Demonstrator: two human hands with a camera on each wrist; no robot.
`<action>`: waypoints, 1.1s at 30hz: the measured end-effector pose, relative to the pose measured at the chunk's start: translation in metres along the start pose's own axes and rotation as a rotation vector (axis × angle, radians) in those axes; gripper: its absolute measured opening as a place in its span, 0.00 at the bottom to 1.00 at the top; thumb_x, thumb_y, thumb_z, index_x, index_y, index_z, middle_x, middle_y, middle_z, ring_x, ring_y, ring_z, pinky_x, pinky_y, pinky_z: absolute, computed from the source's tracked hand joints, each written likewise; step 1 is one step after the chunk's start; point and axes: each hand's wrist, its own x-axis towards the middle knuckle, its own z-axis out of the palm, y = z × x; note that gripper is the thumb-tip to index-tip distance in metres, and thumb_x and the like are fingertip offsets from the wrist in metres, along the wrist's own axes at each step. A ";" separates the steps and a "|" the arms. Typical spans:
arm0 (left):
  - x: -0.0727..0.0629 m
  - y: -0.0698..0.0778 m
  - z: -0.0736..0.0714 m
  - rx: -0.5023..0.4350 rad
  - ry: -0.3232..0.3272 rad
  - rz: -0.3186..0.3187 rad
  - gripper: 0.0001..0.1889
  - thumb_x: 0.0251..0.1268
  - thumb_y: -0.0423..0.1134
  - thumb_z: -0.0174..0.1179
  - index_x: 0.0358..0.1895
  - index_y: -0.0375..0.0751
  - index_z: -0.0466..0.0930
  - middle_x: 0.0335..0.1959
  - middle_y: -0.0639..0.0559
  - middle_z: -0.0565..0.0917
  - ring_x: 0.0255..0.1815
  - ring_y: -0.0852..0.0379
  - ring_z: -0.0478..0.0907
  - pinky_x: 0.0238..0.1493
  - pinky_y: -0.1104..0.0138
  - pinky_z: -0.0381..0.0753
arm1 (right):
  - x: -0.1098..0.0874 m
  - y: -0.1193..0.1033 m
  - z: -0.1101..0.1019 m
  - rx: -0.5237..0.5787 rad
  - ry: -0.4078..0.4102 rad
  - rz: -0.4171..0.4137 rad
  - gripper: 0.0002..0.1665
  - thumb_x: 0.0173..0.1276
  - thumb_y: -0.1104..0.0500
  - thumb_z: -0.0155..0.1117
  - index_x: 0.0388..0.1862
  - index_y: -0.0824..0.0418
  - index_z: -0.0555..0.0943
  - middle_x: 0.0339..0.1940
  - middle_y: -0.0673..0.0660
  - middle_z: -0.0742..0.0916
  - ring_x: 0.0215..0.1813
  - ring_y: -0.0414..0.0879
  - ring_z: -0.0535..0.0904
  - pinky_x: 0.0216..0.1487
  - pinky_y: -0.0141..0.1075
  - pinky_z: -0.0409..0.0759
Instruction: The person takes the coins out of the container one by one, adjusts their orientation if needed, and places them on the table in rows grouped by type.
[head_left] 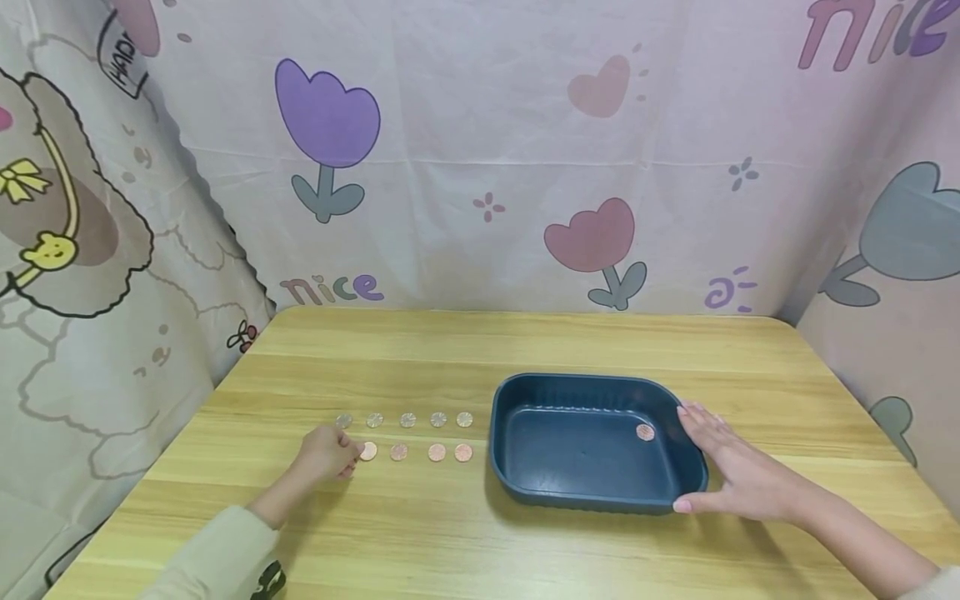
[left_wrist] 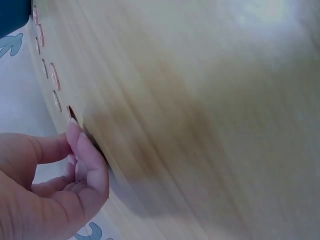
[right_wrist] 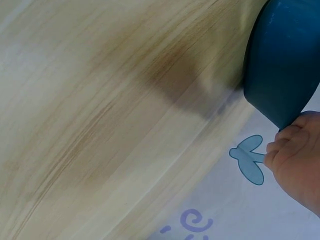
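Observation:
Two rows of coins lie on the table: a silver-coloured row with several coins, such as the silver coin (head_left: 407,420), and nearer me a copper-coloured row. My left hand (head_left: 327,454) is at the left end of the copper row, its thumb and fingertips pinching the edge of the end copper coin (head_left: 368,451). In the left wrist view that coin (left_wrist: 69,114) looks tilted, one edge off the wood. A dark blue rectangular tray (head_left: 585,500) stands right of the rows, with one copper coin (head_left: 645,432) inside. My right hand (head_left: 738,471) grips the tray's right end, fingers and thumb spread along its rim.
The wooden table (head_left: 390,533) has a patterned cloth (head_left: 465,167) hanging behind it and at both sides. The tray's left wall stands close to the right ends of both coin rows. A dark object (head_left: 268,581) shows beside the left sleeve.

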 end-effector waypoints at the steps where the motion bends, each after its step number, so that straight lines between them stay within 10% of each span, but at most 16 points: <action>1: 0.000 0.000 0.000 0.014 0.006 -0.003 0.11 0.61 0.27 0.55 0.21 0.27 0.74 0.19 0.44 0.79 0.16 0.60 0.75 0.23 0.71 0.80 | 0.000 0.000 0.000 0.004 -0.006 0.004 0.66 0.47 0.37 0.70 0.71 0.73 0.50 0.71 0.73 0.59 0.69 0.21 0.28 0.62 0.11 0.26; 8: 0.001 -0.003 0.004 0.074 0.041 -0.044 0.17 0.61 0.27 0.54 0.13 0.37 0.68 0.18 0.46 0.80 0.13 0.62 0.73 0.17 0.75 0.74 | 0.003 -0.001 -0.001 0.020 -0.019 0.005 0.66 0.47 0.36 0.70 0.71 0.73 0.50 0.71 0.74 0.58 0.70 0.23 0.29 0.62 0.11 0.26; 23: -0.002 0.012 -0.008 0.136 0.105 0.151 0.25 0.61 0.27 0.51 0.11 0.48 0.53 0.07 0.59 0.58 0.09 0.67 0.53 0.12 0.80 0.53 | 0.001 0.000 0.000 0.029 -0.010 0.002 0.66 0.47 0.37 0.70 0.71 0.73 0.50 0.71 0.74 0.58 0.69 0.20 0.28 0.62 0.11 0.26; 33: 0.001 0.035 -0.001 -0.043 0.134 0.282 0.08 0.61 0.29 0.55 0.29 0.26 0.77 0.18 0.44 0.79 0.18 0.54 0.78 0.16 0.76 0.73 | -0.001 0.001 0.001 0.008 0.016 -0.026 0.66 0.46 0.38 0.72 0.70 0.74 0.51 0.70 0.74 0.59 0.67 0.17 0.27 0.63 0.11 0.27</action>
